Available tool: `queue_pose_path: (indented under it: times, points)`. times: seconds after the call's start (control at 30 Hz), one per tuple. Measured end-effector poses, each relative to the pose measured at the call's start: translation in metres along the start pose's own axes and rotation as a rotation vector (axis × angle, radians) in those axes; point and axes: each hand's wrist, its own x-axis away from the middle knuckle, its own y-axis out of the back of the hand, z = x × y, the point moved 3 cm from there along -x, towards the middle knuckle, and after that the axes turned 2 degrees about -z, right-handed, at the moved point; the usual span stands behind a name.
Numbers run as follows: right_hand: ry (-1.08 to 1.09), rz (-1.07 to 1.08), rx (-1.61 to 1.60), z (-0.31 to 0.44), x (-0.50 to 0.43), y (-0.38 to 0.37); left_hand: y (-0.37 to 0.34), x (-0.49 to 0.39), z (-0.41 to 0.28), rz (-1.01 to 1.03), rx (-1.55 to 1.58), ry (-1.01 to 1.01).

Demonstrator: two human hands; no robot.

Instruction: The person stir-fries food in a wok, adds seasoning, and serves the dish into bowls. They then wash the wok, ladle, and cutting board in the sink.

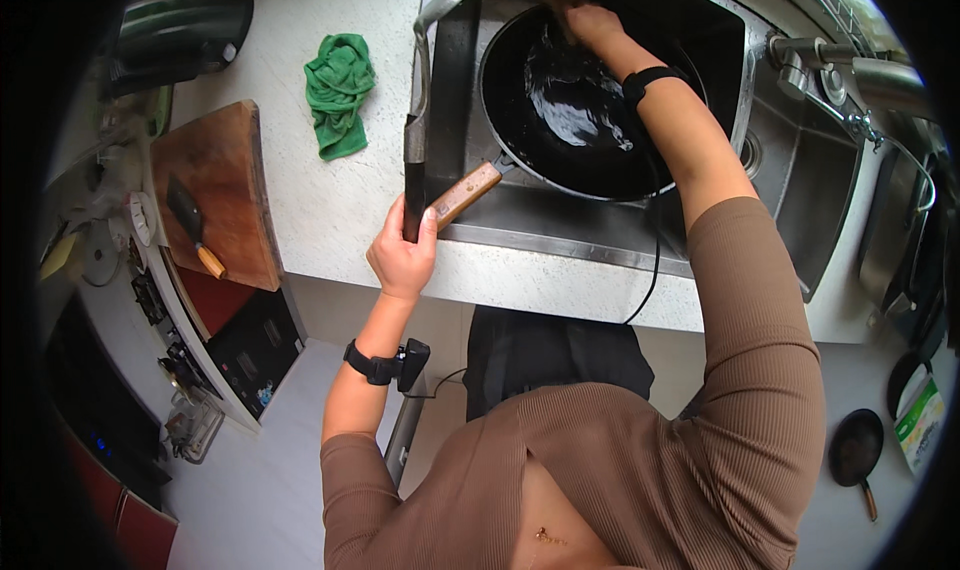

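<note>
A black wok [517,90] with a glossy wet inside sits over the left bowl of a steel sink [577,232]. My left hand [401,259] grips the black handle of a metal wok turner [414,157], whose bright blade reaches the top edge. Beside that thumb ends the wok's wooden handle [466,195]; whether my fingers close on it too, I cannot tell. At the wok's far side, my right hand [592,26] is shut on a blurred brown scrubber [561,7], its exact kind unclear.
A crumpled green cloth [339,97] lies on the counter [330,232] left of the sink. Further left, a cleaver [187,214] rests on a wooden chopping board [240,165]. A faucet [795,75] stands at right. A black cable [657,255] hangs over the front edge.
</note>
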Motion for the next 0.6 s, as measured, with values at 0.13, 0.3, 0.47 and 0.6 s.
queue_pose_path:
  times: [0.13,0.3,0.47,0.6]
  points:
    - [-0.040,-0.083,0.017,-0.015,0.017,0.008,-0.001,0.001,0.004,-0.002,0.017,0.020]
    - [-0.281,0.199,0.123,-0.045,0.033,0.012,0.006,0.007,0.009,-0.011,0.025,-0.015]
    - [-0.341,0.248,0.166,-0.080,0.082,0.009,0.013,0.005,0.008,-0.024,-0.038,-0.082]
    - [-0.283,0.523,0.249,-0.073,0.137,0.008,0.016,0.002,0.004,-0.041,-0.090,-0.129]
